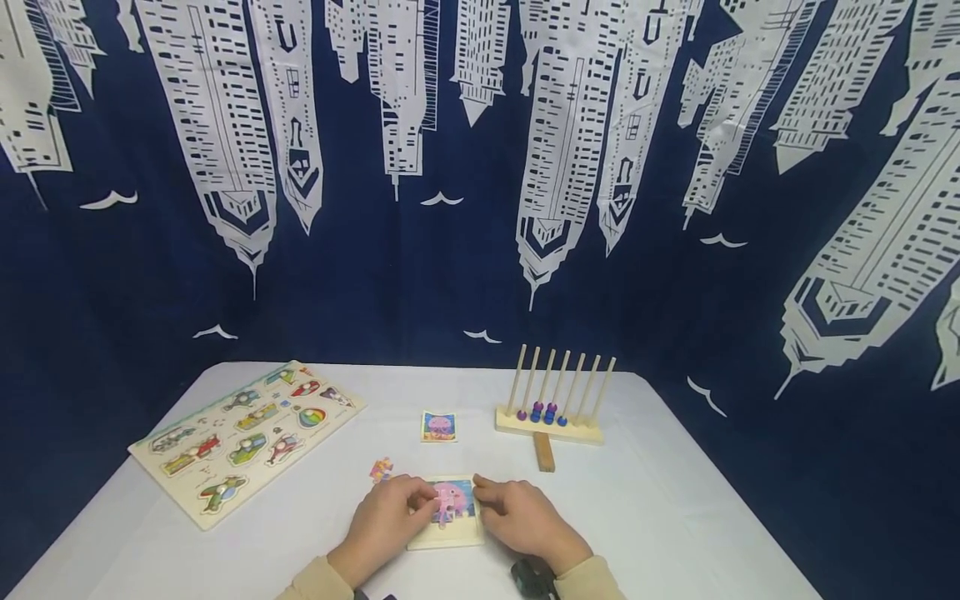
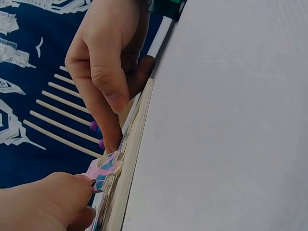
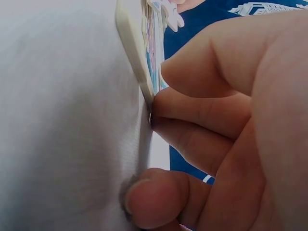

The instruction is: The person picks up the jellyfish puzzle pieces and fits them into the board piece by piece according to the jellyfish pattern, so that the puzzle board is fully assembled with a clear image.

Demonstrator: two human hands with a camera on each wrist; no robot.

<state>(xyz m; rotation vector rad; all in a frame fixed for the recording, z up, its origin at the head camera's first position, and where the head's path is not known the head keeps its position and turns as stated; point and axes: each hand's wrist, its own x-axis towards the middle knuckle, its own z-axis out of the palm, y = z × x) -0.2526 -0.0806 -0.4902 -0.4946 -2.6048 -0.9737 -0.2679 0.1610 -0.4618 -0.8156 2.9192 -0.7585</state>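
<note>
My left hand [image 1: 390,512] pinches a pink and blue jigsaw piece [image 2: 102,172] between thumb and finger, close over a small wooden puzzle board [image 1: 448,540]. A pink picture on blue, made of fitted pieces, fills the upper part of the board; bare wood shows along its lower part. At the board's right edge is my right hand [image 1: 525,517], its fingertips [image 3: 166,103] touching the rim and its thumb held apart. Several loose orange and pink pieces [image 1: 381,469] lie just beyond the left hand.
Behind the board lies a small picture card [image 1: 438,427]. A wooden peg stand [image 1: 585,434] with purple and blue beads is at the back right, a wooden block [image 1: 544,452] before it. A large vehicle puzzle board [image 1: 217,506] lies at the left on the white table [image 1: 660,517].
</note>
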